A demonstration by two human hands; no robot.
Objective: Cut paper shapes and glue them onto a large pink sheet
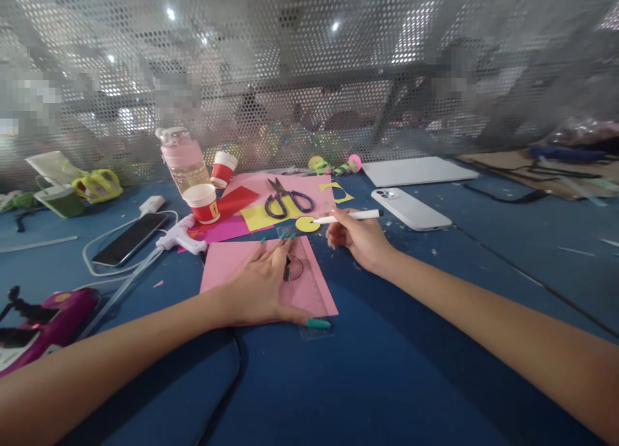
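Note:
My left hand (258, 285) lies spread with its palm down on a pink sheet of paper (225, 259), pressing a clear plastic ruler (309, 285) against it. The ruler has a round protractor pattern and sticks out past the paper's near and far edges. In my right hand (360, 240) a white marker (348, 217) is pinched between the fingers, its black end pointing right. Its other tip is by a yellow paper circle (307, 224), which lies just beyond the pink sheet; I cannot tell whether they touch.
Dark-handled scissors (289, 201) rest on coloured paper behind my hands. Two paper cups (201, 204) and a pink-lidded bottle (181, 156) stand left of them. A glue gun (181, 235), a black phone (130, 240) and a purple power strip (62, 317) lie left; a white phone (411, 209) lies right.

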